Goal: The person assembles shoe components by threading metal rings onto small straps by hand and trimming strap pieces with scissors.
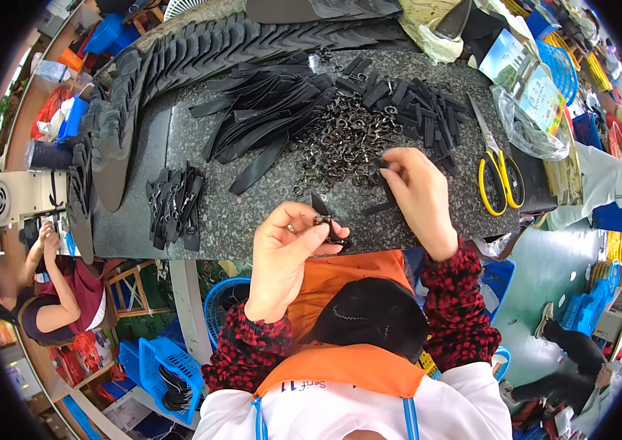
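My left hand [285,253] is closed near the table's front edge, pinching a dark metal clasp [323,220] with a black strap piece [318,204] sticking up from it. To its right, my right hand [421,194] pinches a small black strap piece [383,163] between thumb and fingers. That hand is over the edge of a heap of dark metal clasps [340,143]. Behind the heap lie many short black strap pieces [428,110], and left of it a pile of longer black strips [270,110]. Finished-looking straps with clasps [175,205] form a small stack at left.
Yellow-handled scissors [500,176] lie at the right. Rows of overlapping dark flat pieces [201,55] line the back and left of the speckled stone table [215,227]. A plastic bag [535,125] sits at the right edge. Another person [54,293] works at far left; blue baskets [171,374] stand below.
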### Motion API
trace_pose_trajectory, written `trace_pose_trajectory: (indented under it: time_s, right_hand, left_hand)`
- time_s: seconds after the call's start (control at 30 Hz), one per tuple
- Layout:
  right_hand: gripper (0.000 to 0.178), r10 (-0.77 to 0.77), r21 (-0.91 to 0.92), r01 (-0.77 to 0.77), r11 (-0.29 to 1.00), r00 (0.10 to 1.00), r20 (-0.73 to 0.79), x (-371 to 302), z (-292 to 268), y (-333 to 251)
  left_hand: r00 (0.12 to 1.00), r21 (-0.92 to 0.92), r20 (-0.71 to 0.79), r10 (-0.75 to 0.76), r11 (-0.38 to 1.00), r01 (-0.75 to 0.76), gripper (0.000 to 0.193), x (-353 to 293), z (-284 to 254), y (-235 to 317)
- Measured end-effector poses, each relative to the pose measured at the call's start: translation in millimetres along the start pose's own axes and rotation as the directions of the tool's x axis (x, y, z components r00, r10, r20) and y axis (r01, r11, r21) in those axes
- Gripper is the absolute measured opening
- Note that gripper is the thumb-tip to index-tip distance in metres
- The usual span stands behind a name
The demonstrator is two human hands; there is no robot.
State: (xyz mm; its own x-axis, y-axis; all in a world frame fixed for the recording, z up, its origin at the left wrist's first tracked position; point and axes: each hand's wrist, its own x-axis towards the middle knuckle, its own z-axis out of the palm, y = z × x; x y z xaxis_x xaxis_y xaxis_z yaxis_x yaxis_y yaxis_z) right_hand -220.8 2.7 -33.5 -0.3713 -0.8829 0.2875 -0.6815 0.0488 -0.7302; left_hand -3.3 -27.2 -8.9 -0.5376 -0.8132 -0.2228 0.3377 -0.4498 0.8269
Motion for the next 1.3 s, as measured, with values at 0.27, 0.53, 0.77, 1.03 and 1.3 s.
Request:
trace_pose_trajectory:
  time_s: [0.27, 0.53, 0.77, 1.03, 1.3]
  right_hand:
    - [0.017, 0.059, 0.756, -0.581, 0.302, 0.802, 0.594, -36, -18, -73]
    - [0.014, 0.199, 0.807, -0.576, 0.130, 0.813, 0.548, -41, 4, -72]
    - [0.018, 0.155, 0.724, -0.454, 0.519, 0.883, 0.443, -34, -5, -76]
    - [0.010, 0.155, 0.749, -0.470, 0.468, 0.877, 0.454, -33, 0, -67]
    - [0.009, 0.170, 0.789, -0.472, 0.394, 0.881, 0.442, -35, 3, -68]
  left_hand:
    - [0.950, 0.256, -0.066, 0.304, 0.926, -0.279, 0.016, -2, 9, -5]
    - [0.862, 0.488, -0.025, 0.506, 0.759, -0.431, 0.016, -6, 12, -14]
    - [0.912, 0.478, 0.090, 0.400, 0.786, -0.392, 0.023, -5, 0, -7]
    - [0.987, 0.307, 0.099, 0.124, 0.940, -0.149, 0.024, -7, -5, -4]
    - [0.992, -0.018, 0.125, 0.030, 0.999, -0.028, 0.013, -2, -3, -5]
